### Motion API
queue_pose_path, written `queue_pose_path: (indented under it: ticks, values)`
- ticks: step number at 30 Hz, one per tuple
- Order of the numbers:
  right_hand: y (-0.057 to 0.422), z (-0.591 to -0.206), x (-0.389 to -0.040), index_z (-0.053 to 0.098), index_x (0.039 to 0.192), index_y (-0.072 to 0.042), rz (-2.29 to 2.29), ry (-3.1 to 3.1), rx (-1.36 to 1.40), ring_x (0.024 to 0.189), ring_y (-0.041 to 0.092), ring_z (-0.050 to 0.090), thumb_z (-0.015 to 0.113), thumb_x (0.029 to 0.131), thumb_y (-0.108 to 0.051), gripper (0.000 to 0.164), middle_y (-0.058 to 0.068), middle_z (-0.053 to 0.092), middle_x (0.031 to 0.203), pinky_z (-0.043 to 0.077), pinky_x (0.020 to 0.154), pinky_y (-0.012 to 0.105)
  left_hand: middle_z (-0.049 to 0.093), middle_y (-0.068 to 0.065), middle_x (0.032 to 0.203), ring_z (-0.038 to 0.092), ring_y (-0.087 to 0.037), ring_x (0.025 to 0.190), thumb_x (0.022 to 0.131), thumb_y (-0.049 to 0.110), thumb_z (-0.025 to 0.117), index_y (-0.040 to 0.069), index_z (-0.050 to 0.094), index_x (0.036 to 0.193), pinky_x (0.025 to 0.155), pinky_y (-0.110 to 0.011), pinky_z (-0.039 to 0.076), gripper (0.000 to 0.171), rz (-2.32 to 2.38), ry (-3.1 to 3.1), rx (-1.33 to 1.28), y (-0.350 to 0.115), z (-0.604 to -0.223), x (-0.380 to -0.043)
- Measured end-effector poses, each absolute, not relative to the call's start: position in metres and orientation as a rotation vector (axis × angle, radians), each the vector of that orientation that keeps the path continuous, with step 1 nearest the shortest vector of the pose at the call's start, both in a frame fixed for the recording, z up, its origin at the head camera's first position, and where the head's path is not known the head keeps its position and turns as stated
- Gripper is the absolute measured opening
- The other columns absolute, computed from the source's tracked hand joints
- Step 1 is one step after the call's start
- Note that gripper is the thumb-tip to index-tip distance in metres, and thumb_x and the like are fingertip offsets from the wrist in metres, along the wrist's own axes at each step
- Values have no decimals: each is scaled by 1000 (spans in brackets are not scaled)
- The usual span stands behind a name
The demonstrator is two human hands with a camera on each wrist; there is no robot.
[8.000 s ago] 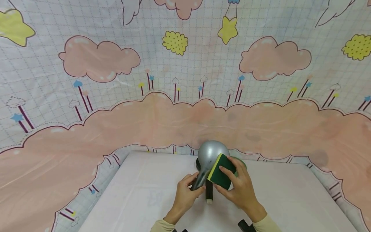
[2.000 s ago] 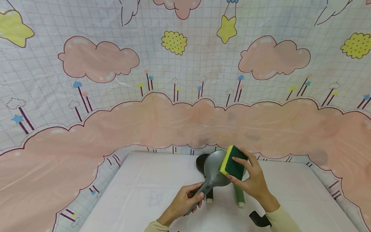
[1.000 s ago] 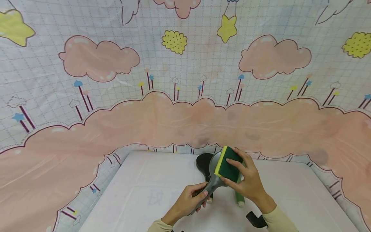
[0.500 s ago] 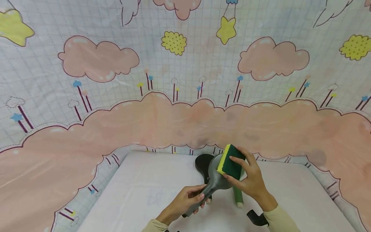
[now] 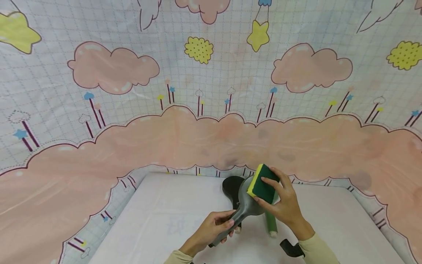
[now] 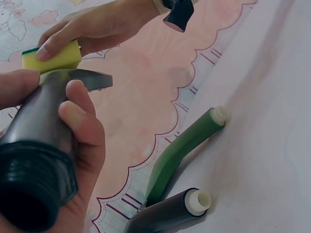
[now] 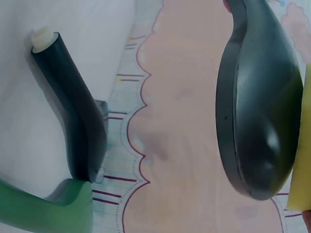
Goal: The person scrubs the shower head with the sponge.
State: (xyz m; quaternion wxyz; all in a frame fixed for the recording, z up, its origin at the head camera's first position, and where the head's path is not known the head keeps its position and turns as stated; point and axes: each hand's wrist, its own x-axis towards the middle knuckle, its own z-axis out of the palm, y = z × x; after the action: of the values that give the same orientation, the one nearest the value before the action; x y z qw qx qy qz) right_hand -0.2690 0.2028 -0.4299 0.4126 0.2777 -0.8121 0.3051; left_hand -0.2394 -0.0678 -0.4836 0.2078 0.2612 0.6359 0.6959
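My left hand [image 5: 212, 229] grips the handle of a grey shower head [image 5: 245, 203], with the thumb on top and fingers curled beneath. The handle's open threaded end [image 6: 31, 194] faces the left wrist camera. My right hand [image 5: 287, 205] holds a sponge [image 5: 268, 187], yellow with a dark green scouring layer, between thumb and fingers. Its yellow side [image 7: 302, 145] lies against the rounded back of the shower head, whose right part it covers in the head view. The flat face of the shower head [image 7: 226, 111] is turned away from the sponge.
On the white table [image 5: 158, 205] lie a black shower head [image 5: 232, 187] and a green one [image 5: 271, 223], both partly hidden behind the held one. A dark piece [image 5: 291, 248] sits by the right wrist. A cloud-patterned cloth [image 5: 197, 143] rises behind the table.
Since the oldest frame, the shower head has moved lower and right, and the sponge has gone from its neck to its rounded back. Lately the sponge shifted left, then slightly right again.
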Motion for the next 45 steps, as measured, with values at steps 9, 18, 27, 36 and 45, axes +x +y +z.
queue_pose_path:
  ticks: [9,18,27,36,45]
  values:
    - [192,-425,-263,67,121,-17,702,-2093,723,132,31,42,62,82,-68,64,16,46,146,56,89,48,64,-2,89,59,-4,71,100,21,56,8,51,143,53,-18,48,44,1935,1823,744,-62,-485,-240]
    - [183,-429,-263,67,120,-18,650,-2048,772,131,35,44,57,84,-68,63,19,49,143,47,102,34,64,-1,86,58,-3,69,101,25,54,8,50,143,54,-17,47,45,1960,1822,698,-54,-483,-238]
    - [176,-435,-260,68,119,-17,656,-2015,853,131,33,43,60,85,-65,59,19,48,143,21,114,11,65,-3,94,60,-4,69,102,30,53,6,48,144,52,-17,47,50,2049,1803,626,-49,-484,-238]
    - [171,-440,-255,68,119,-18,640,-1999,854,130,32,44,58,86,-64,58,20,50,142,21,114,12,64,-2,93,59,-4,65,103,29,49,1,45,145,52,-18,49,50,2094,1822,647,-45,-480,-238]
    - [175,-443,-255,69,117,-16,647,-1958,861,127,32,46,58,88,-62,56,21,51,140,23,112,10,64,-24,101,60,-4,66,103,29,49,2,46,145,53,-19,50,49,2109,1847,607,-45,-477,-236]
